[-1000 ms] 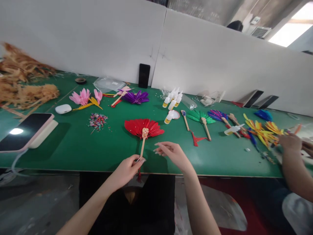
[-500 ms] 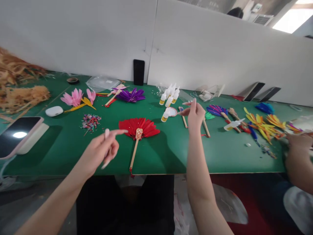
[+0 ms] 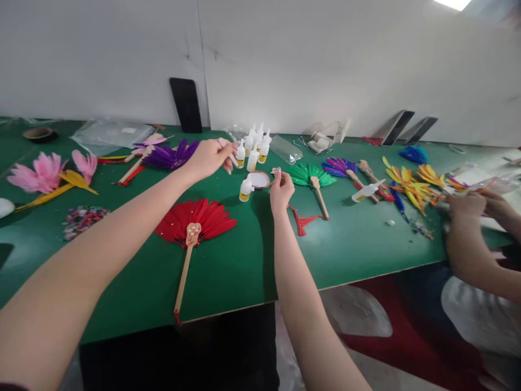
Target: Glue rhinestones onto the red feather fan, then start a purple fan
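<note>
A red feather fan [image 3: 217, 220] with a pale wooden handle lies on the green table, its handle towards me. My left hand [image 3: 214, 157] reaches over it to the white glue bottles [image 3: 252, 157], fingers closed around a pale pen-like stick [image 3: 233, 159]. To the right, my right hand [image 3: 281, 190] is closed in a pinch beside a small white dish [image 3: 259, 179]. A small pale piece shows at its fingertips, too little to name. One glue bottle [image 3: 245, 190] stands in front of the dish. A green feather fan [image 3: 311, 176] lies just right of my right hand.
Pink feathers [image 3: 40, 172], a purple feather fan [image 3: 171, 156] and a heap of colourful bits [image 3: 84, 221] lie on the left. A phone [image 3: 186, 106] leans on the wall. Another person's hands [image 3: 468, 209] work at the right among yellow feathers [image 3: 411, 184].
My left hand has moved up and right, from beside the red fan to the glue bottles. My right hand now sits lower, by the dish. The view has turned right, showing the green fan.
</note>
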Demonstrator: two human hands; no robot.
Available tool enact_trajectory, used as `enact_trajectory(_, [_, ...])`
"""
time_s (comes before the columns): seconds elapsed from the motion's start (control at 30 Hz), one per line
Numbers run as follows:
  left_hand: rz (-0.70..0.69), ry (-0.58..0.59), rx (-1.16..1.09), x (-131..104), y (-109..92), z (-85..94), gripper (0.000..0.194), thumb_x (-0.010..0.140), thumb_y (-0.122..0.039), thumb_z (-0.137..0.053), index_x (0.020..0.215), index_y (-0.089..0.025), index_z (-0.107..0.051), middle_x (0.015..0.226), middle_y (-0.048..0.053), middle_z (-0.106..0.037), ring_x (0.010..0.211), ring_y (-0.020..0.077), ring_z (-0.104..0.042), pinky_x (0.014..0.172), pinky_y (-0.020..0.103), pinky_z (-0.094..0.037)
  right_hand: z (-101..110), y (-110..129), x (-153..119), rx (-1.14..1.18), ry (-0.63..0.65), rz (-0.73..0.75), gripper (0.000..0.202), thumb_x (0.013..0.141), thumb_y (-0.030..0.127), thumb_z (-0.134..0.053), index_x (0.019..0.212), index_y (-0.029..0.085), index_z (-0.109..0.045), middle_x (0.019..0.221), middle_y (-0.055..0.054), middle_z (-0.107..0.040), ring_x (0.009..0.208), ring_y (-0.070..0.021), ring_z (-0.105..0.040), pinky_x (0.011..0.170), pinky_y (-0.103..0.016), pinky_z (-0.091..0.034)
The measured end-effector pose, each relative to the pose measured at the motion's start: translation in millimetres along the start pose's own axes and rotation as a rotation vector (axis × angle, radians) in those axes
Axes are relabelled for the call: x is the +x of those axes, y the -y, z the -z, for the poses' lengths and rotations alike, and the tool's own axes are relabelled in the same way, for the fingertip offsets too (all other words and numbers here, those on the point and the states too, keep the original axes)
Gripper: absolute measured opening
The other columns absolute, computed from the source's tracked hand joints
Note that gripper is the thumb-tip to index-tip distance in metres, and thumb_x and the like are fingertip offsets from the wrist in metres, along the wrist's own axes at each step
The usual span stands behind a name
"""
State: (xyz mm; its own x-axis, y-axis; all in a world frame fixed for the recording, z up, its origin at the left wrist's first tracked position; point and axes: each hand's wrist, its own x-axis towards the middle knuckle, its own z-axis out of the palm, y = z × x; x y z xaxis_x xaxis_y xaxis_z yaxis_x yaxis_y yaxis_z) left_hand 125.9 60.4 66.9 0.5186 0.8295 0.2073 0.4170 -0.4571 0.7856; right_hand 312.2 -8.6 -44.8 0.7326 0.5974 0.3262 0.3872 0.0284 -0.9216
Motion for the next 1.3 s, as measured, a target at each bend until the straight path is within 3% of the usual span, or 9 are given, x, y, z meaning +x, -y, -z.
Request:
enact_trajectory(0.2, [-0.028,0.240,-0.072,52,16,-57.8,0.031,0.085,-0.037,-0.057,0.070,-0.012,-0.067,0.061,0.005,-0.068,0.045,0.0099,-0.057,0.051,0.022,-0.046,-4,-11,8,0.052,0.019,-0.086,0.042,0.091,0.048,-0.038,0.081,0.016,-0.063,0.050,0.003,-0.054,0.042,-0.0120,-0.051,0.051,-0.024,-0.042])
enact_trajectory(0.3, [-0.030,0.335,-0.005,65,20,-74.1,0.037,0.087,-0.038,-0.054,0.067,-0.011,-0.069,0.056,0.006,-0.066,0.043,0.0105,-0.055,0.051,0.024,-0.045,-4,-11,9,0.072,0.012,-0.124,0.040,0.090,0.047,-0.040,0.080,0.016,-0.062,0.048,0.004,-0.052,0.038,-0.0117,-0.049,0.047,-0.024,-0.041])
enact_trajectory(0.43, [-0.032,0.377,0.082,72,20,-85.1,0.039,0.089,-0.037,-0.052,0.064,-0.011,-0.068,0.052,0.006,-0.064,0.042,0.0104,-0.054,0.053,0.025,-0.045,-3,-6,8,0.094,-0.008,-0.157,0.040,0.092,0.046,-0.037,0.078,0.017,-0.060,0.046,0.004,-0.051,0.036,-0.0112,-0.047,0.044,-0.023,-0.039])
enact_trajectory(0.7, [-0.097,0.449,0.204,83,25,-96.5,0.038,0.087,-0.037,-0.052,0.060,-0.013,-0.063,0.055,0.006,-0.065,0.048,0.0107,-0.056,0.057,0.024,-0.046,-4,-10,10,0.062,-0.053,-0.171,0.040,0.092,0.044,-0.037,0.072,0.018,-0.059,0.049,0.003,-0.053,0.043,-0.0128,-0.051,0.052,-0.026,-0.043])
enact_trajectory(0.9, [-0.096,0.494,0.228,82,17,-95.5,0.032,0.086,-0.037,-0.054,0.069,-0.013,-0.066,0.056,0.005,-0.066,0.047,0.0113,-0.056,0.053,0.024,-0.044,-5,-13,11,0.045,-0.059,-0.168,0.039,0.091,0.045,-0.037,0.071,0.019,-0.058,0.050,0.002,-0.054,0.045,-0.0138,-0.052,0.054,-0.027,-0.043])
enact_trajectory(1.13, [-0.107,0.461,0.225,81,13,-86.8,0.039,0.088,-0.036,-0.048,0.061,-0.012,-0.063,0.055,0.006,-0.064,0.046,0.0116,-0.056,0.057,0.026,-0.046,-5,-14,11,0.019,-0.036,-0.158,0.041,0.091,0.046,-0.035,0.072,0.018,-0.059,0.050,0.001,-0.055,0.044,-0.0147,-0.053,0.054,-0.027,-0.043])
enact_trajectory(1.3, [-0.076,0.449,0.276,80,17,-73.2,0.041,0.089,-0.038,-0.045,0.065,-0.012,-0.066,0.052,0.005,-0.062,0.043,0.0117,-0.053,0.057,0.027,-0.045,-7,-17,10,0.006,0.038,-0.132,0.034,0.087,0.044,-0.044,0.074,0.018,-0.060,0.053,0.001,-0.059,0.045,-0.0140,-0.053,0.053,-0.026,-0.043])
